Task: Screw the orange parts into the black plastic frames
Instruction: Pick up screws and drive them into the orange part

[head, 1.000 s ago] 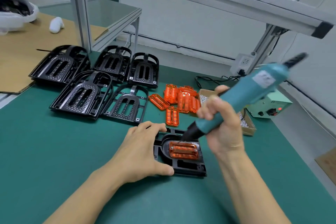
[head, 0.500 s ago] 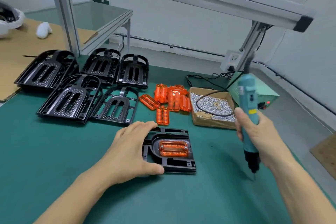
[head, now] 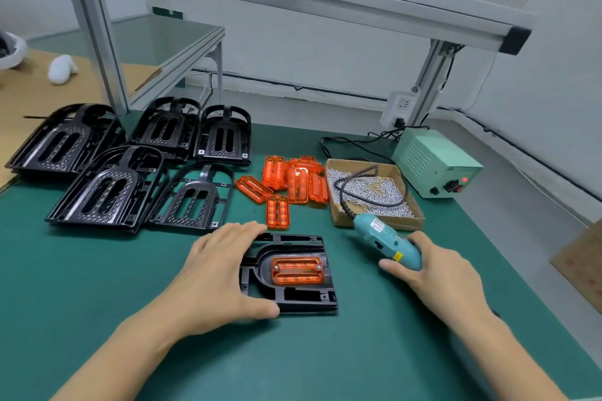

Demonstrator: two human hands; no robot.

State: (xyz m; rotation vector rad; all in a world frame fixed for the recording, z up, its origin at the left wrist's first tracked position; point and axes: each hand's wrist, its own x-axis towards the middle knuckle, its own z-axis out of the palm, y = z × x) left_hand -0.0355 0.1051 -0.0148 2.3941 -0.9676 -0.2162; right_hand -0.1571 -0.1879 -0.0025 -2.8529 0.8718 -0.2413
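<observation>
Here, at the near centre of the green worktop (head: 97,303), we see a black plastic frame (head: 312,298) lying flat with an orange part (head: 297,270) seated in its recess, a small screw head showing at each end of the part's upper edge. Our left hand (head: 218,273) rests on the frame's left side, fingers stretched along its far edge and the thumb laid against its near edge, so the frame sits between them. Our right hand (head: 436,273) lies just to the right of the frame, fingers curled round the lower end of a teal electric screwdriver (head: 384,241), which slants low over the worktop with its cord end pointing away from us; we cannot see the bit.

Beyond the frame, a loose heap of spare orange parts (head: 293,182) lies on the worktop, one of them just beyond the frame's far edge. To the right of the heap stands an open cardboard box of screws (head: 374,192), the screwdriver's black cord (head: 355,182) looping across it. Behind the box sits a pale green power supply (head: 433,163) with a red light showing. To the left of the heap, stacks of empty black frames (head: 107,185) are gathered near the left leg of the aluminium rack (head: 97,42) that spans the worktop. A wall socket (head: 402,107) is fixed by the right leg.
</observation>
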